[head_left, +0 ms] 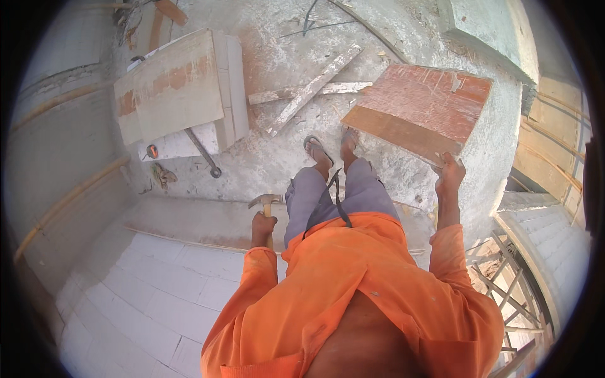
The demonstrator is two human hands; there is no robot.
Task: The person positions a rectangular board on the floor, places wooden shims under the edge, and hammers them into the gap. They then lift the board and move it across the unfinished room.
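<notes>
While the left hand [263, 228] closes around the wooden handle of a claw hammer [268, 199] at lower centre of the frame, the right hand [450, 173] is clamped on the near right corner of a board [422, 104] at upper right. The two hands are well apart, one on either side of the body. The hammer's head sticks up beyond the left fist, near the person's grey-purple shorts [368, 189]. The board has a worn reddish face with a browner strip along its near edge, which looks raised toward the right hand; whether its far edge rests on the ground cannot be told. The person [334, 246] wears an orange shirt [403, 271], and a dark strap [341, 205] hangs at the waist. Two sandalled feet [317, 150] stand on the dusty floor [265, 167] near the centre, just left of the board. Above them, two whitish planks [315, 88] lie crossed. At upper left, a larger panel [170, 85], pale with a reddish-brown band, lies tilted over pale blocks [236, 88]. Below it are a dark bar [203, 152] with a rounded end and a small orange-and-black object [151, 151]. A wall of white blocks [157, 290] fills the lower left.
</notes>
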